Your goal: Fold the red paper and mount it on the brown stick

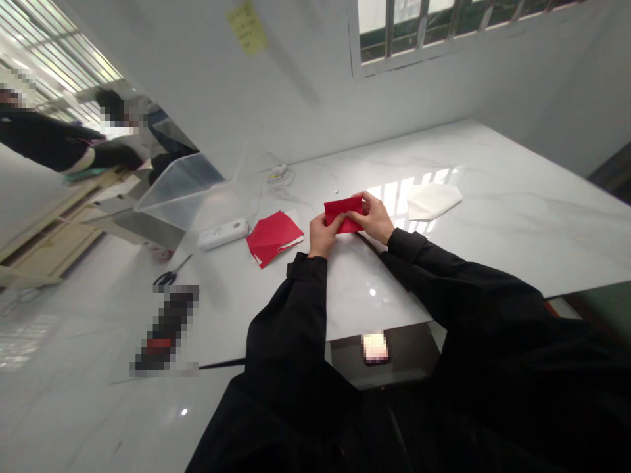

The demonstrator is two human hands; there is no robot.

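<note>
Between my two hands is a folded piece of red paper (344, 209), raised a little over the white marbled table (497, 217). My left hand (323, 235) pinches its lower left part, thumb on the near face. On the right side, my right hand (375, 220) grips the same paper, its thumb pressed near the middle and meeting the left thumb. The fingers behind the paper are partly hidden. Left of my hands lies a small pile of red and white paper sheets (275, 235). To the right rests a folded cream-white paper (434, 200).
A white power strip (223, 233), black-handled scissors (170, 274) and a clear plastic bin (180, 190) are on the left. A coiled white cable (279, 173) lies by the wall. A blurred phone-like object (375, 347) sits below the table edge. Other people are at the far left.
</note>
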